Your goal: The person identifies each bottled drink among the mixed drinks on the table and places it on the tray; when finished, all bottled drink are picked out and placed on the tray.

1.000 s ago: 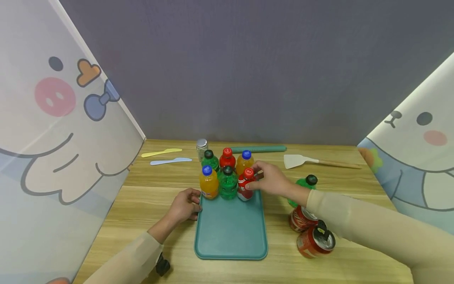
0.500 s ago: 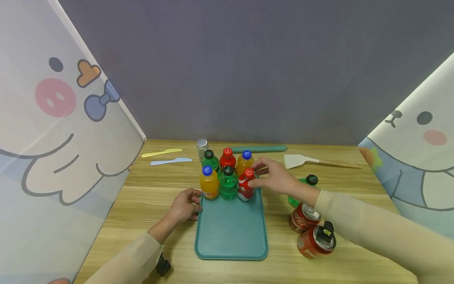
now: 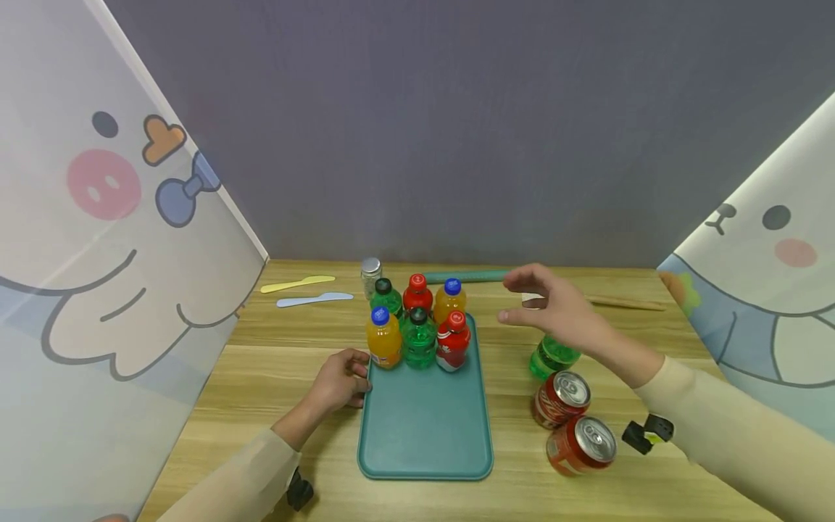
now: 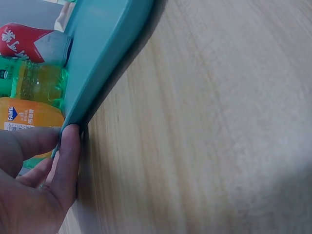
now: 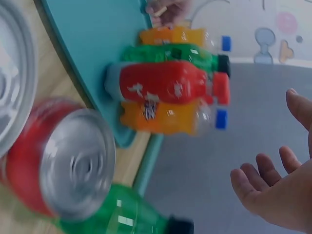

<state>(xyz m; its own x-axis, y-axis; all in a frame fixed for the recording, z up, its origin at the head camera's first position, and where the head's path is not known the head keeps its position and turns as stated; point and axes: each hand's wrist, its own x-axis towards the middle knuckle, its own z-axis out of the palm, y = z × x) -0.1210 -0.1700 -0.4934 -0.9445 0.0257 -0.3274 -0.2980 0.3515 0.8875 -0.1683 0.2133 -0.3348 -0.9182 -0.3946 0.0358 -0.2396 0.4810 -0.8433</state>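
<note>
My left hand (image 3: 341,378) pinches the left rim of the teal tray (image 3: 424,435), thumb inside and fingers outside, as the left wrist view shows. Two rows of small drink bottles stand at the tray's far end. In front are an orange soda bottle (image 3: 384,339), a green bottle (image 3: 419,341) and a red bottle (image 3: 453,344). Behind them stand another green bottle (image 3: 385,297), a red bottle (image 3: 417,293) and an orange one (image 3: 450,299). My right hand (image 3: 554,308) is in the air right of the tray, fingers spread and holding nothing, partly covering a green bottle (image 3: 553,357).
Two red soda cans (image 3: 561,399) stand right of the tray. At the back lie a yellow knife (image 3: 297,283), a blue knife (image 3: 315,299), a teal stick (image 3: 466,276) and a partly hidden spatula (image 3: 626,302). A silver-capped jar (image 3: 371,274) stands behind the bottles.
My right hand has let go of the front red bottle and moved right, away from the tray. The bottle stays standing there. My left hand stays on the tray rim.
</note>
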